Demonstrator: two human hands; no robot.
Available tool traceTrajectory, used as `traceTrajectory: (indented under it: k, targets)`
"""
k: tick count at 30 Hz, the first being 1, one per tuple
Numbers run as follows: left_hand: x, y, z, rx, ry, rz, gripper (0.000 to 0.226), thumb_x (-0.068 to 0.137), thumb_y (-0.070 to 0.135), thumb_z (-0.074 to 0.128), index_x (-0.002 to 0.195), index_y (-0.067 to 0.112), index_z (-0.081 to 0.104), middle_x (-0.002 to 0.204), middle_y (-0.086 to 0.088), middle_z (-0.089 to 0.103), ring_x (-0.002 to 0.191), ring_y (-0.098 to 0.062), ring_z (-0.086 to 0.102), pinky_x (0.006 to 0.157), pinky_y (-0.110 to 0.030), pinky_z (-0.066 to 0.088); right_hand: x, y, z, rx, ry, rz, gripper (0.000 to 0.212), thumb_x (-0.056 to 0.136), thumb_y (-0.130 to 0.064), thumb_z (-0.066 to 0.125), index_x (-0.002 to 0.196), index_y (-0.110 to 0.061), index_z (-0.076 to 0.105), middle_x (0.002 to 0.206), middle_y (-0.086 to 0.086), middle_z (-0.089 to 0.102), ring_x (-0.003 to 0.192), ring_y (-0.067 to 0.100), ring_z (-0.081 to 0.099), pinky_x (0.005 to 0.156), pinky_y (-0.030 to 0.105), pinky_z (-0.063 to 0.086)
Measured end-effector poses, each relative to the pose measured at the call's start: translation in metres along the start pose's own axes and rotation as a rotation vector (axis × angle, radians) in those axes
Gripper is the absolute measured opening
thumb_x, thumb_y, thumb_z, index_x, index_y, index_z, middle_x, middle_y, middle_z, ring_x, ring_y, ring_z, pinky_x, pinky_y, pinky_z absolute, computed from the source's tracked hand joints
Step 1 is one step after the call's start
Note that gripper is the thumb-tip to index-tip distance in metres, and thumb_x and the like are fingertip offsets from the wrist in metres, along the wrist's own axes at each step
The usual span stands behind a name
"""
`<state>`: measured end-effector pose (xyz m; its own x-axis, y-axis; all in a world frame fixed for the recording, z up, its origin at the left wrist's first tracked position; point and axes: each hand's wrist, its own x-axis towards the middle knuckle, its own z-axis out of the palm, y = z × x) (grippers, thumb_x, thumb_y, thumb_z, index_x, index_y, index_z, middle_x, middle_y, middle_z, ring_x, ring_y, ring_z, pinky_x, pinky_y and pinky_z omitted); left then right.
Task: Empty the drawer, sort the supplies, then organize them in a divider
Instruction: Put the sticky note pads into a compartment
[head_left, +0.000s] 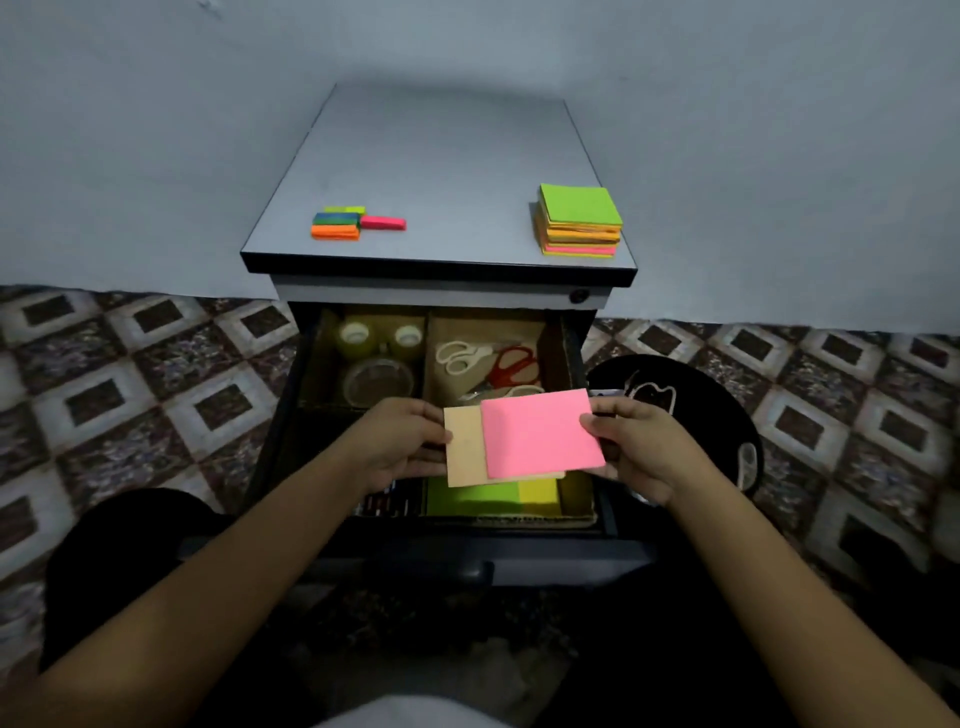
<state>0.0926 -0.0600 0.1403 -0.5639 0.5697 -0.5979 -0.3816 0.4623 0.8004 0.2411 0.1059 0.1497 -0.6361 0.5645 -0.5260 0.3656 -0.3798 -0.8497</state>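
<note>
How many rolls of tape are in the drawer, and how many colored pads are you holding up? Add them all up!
Tape rolls in the drawer: 3
Pads being held: 2, the tan pad and the pink pad
Total: 5

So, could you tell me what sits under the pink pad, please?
A tan pad lies directly beneath; lower, green and yellow notes show in the drawer. Whatever else lies below is covered.
</note>
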Motion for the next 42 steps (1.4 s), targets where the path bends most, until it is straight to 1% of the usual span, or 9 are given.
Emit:
traceTrajectory:
  k: [8,11,17,21,25,32,35,38,42]
  targets:
    - [0.014,-0.020,0.031,0.224,0.073,0.019,0.014,0.090,-0.008,0.049,0.084,0.003,0.055,0.098,-0.018,0.062,0.088,-0.027,0.064,0.072,-0.035,0.055,-0.001,0.014,-0.014,0.126,0.075,-0.033,0.020,0.095,0.000,0.046,0.084,-0.014,0.056,0.083,0.006,0.062,0.074,0.017,0.060,0.048,0.021,0.054]
    - [0.020,-0.022,0.043,0.265,0.089,0.010,0.014,0.089,-0.009,0.047,0.090,0.002,0.054,0.103,-0.019,0.061,0.097,-0.031,0.063,0.071,-0.035,0.055,0.001,0.012,-0.012,0.148,0.083,-0.048,0.019,0.095,0.000,0.046,0.085,-0.013,0.055,0.084,0.006,0.062,0.075,0.017,0.059,0.044,0.020,0.052]
    - [0.031,-0.025,0.059,0.128,0.060,-0.059,0.014,0.092,-0.007,0.044,0.088,0.004,0.052,0.084,-0.008,0.055,0.072,-0.019,0.056,0.074,-0.036,0.050,0.007,0.007,-0.013,0.203,0.096,-0.068,0.017,0.094,0.000,0.048,0.086,-0.013,0.056,0.088,0.006,0.063,0.079,0.018,0.060,0.046,0.021,0.052]
    - [0.042,-0.039,0.058,0.215,0.132,-0.082,0.024,0.092,-0.001,0.046,0.114,-0.004,0.053,0.108,-0.017,0.058,0.098,-0.029,0.056,0.082,-0.036,0.048,0.006,0.006,-0.014,0.220,0.087,-0.078,0.018,0.094,0.000,0.048,0.085,-0.013,0.056,0.087,0.006,0.063,0.077,0.017,0.061,0.046,0.020,0.052]
    - [0.048,-0.045,0.055,0.305,0.155,-0.092,0.027,0.090,0.002,0.044,0.115,-0.003,0.055,0.106,-0.016,0.057,0.097,-0.028,0.053,0.078,-0.030,0.044,0.005,0.008,-0.014,0.223,0.095,-0.084,0.017,0.094,0.000,0.048,0.086,-0.013,0.056,0.086,0.006,0.063,0.076,0.017,0.061,0.045,0.019,0.051]
    - [0.051,-0.045,0.048,0.278,0.113,-0.103,0.025,0.085,0.001,0.044,0.106,-0.003,0.056,0.103,-0.019,0.060,0.099,-0.032,0.058,0.088,-0.039,0.051,0.004,0.014,-0.007,0.228,0.059,-0.065,0.019,0.094,-0.001,0.048,0.084,-0.014,0.057,0.084,0.005,0.064,0.074,0.015,0.062,0.045,0.020,0.052]
    - [0.033,-0.034,0.039,0.268,0.037,-0.042,0.016,0.085,-0.004,0.046,0.088,0.004,0.060,0.088,-0.018,0.055,0.088,-0.028,0.055,0.077,-0.033,0.045,0.004,0.014,-0.006,0.222,0.047,-0.061,0.020,0.094,-0.001,0.047,0.082,-0.014,0.057,0.082,0.004,0.065,0.070,0.014,0.063,0.046,0.020,0.053]
    - [0.002,-0.017,0.019,0.263,-0.032,0.085,0.027,0.093,0.006,0.050,0.118,0.013,0.058,0.103,-0.010,0.061,0.094,-0.020,0.061,0.078,-0.026,0.050,0.003,0.014,-0.008,0.187,0.022,-0.063,0.021,0.094,0.000,0.047,0.081,-0.014,0.057,0.072,0.001,0.068,0.058,0.008,0.066,0.046,0.020,0.052]
    - [-0.024,-0.004,-0.024,0.325,0.167,0.357,0.028,0.097,0.014,0.043,0.122,0.017,0.056,0.102,0.002,0.061,0.091,-0.013,0.060,0.076,-0.025,0.052,0.006,0.018,-0.003,0.071,-0.049,-0.035,0.019,0.093,0.002,0.048,0.084,-0.012,0.057,0.072,0.005,0.066,0.053,0.007,0.064,0.046,0.021,0.053]
